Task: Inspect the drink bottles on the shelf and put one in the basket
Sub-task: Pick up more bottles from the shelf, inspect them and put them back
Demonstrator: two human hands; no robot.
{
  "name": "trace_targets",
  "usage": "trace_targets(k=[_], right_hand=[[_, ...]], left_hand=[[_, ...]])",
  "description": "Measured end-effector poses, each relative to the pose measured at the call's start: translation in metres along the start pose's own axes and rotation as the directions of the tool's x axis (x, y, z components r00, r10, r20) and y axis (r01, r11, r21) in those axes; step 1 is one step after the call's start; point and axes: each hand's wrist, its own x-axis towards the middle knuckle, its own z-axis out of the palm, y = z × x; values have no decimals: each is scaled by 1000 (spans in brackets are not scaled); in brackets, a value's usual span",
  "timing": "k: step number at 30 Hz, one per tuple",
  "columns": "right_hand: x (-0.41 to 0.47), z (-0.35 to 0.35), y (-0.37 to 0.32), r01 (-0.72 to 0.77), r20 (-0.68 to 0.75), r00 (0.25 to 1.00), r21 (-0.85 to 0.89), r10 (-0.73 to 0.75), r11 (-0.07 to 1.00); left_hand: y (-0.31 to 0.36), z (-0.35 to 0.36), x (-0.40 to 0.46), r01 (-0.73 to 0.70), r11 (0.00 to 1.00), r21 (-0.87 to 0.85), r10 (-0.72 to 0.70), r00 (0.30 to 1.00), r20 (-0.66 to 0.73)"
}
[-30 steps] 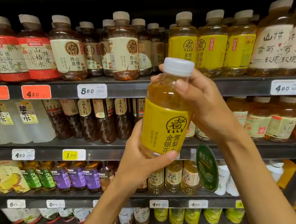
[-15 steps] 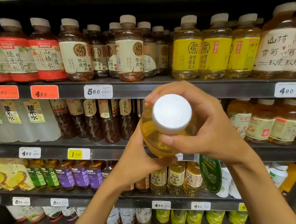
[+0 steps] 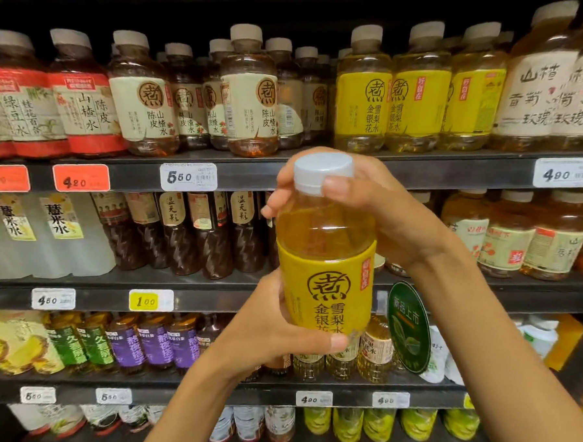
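Presently we list one yellow-labelled bottle (image 3: 325, 256), held upright in front of the shelves (image 3: 455, 168), clear of every shelf board. Its pale grey cap (image 3: 321, 170) is on; the liquid inside is amber-yellow; the label carries a round brown emblem over Chinese characters.

Left hand (image 3: 270, 334): closed around the bottle's lower part, thumb across the bottom of the label, palm behind and under it. Right hand (image 3: 368, 204): wrapped over the top, fingertips on the cap and neck, palm against the bottle's right shoulder. Both hands grip the same bottle (no basket shows in our view).

Behind and above the right hand, on the upper shelf: three matching yellow bottles (image 3: 418, 92) standing side by side, upright, with beige caps. To their left, above the left hand: cream-labelled brown tea bottles (image 3: 249, 97) in a crowded row, then red-labelled bottles (image 3: 83, 105) further left. To the right of the yellow row: large pale-labelled bottles (image 3: 543, 92).

Level with the hands, left of them: dark bottles (image 3: 178, 228) and cloudy white bottles (image 3: 63, 229). Right of the right wrist: orange drinks (image 3: 532, 237).

Below the left hand: purple-labelled bottles (image 3: 155, 342) and green-labelled ones. Just right of the held bottle's base: a round green sign (image 3: 408, 325) fixed at the shelf edge.

Price tags along the shelf edges, among them a white 5.50 tag (image 3: 187, 176) and a yellow 1.00 tag (image 3: 151, 300), both left of the hands.
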Motion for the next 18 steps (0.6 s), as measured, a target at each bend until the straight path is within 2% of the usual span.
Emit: trace_targets(k=[3, 6, 10, 12, 14, 18], right_hand=[[0, 2, 2, 5, -94, 995, -90, -13, 996], [0, 5, 0, 46, -259, 962, -167, -88, 985], [3, 16, 4, 77, -454, 869, -269, -197, 960], [3, 19, 3, 61, -496, 847, -272, -194, 960], [2, 13, -2, 13, -495, 860, -217, -121, 976], [1, -9, -12, -89, -295, 954, -111, 52, 990]], left_hand=[[-8, 1, 2, 19, 995, -95, -25, 998, -54], [-9, 5, 5, -21, 992, -122, 2, 988, -156], [-2, 23, 14, -100, 995, 24, 102, 922, -375], [0, 25, 16, -110, 992, 69, 129, 904, -408], [2, 21, 16, -109, 991, 72, 129, 905, -407], [8, 14, 12, -61, 996, -72, 34, 946, -321]])
